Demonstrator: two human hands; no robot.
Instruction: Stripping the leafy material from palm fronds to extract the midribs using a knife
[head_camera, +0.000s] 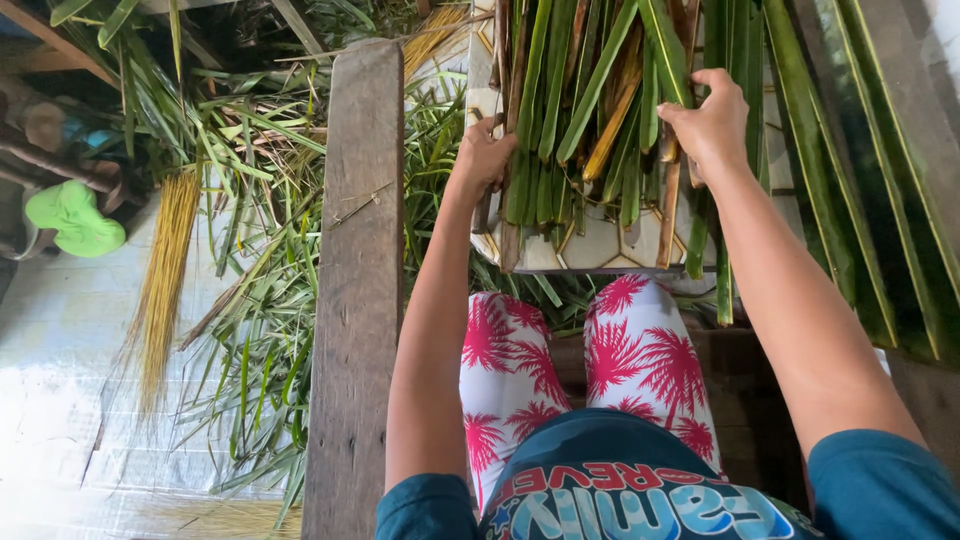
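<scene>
Long green leaves (590, 110) (some browned) lie bundled on a pale patterned table (600, 250). Left hand (483, 158) is closed around the bundle's edge; right hand (710, 125) pinches one leaf. Yellow midribs (165, 270) lie on the floor.

Palm leaves (590, 110) lying on tiled block (600, 245) ahead of knees; plank (360, 280) lying left; leaf pile (250, 300) sitting beyond plank.
</scene>
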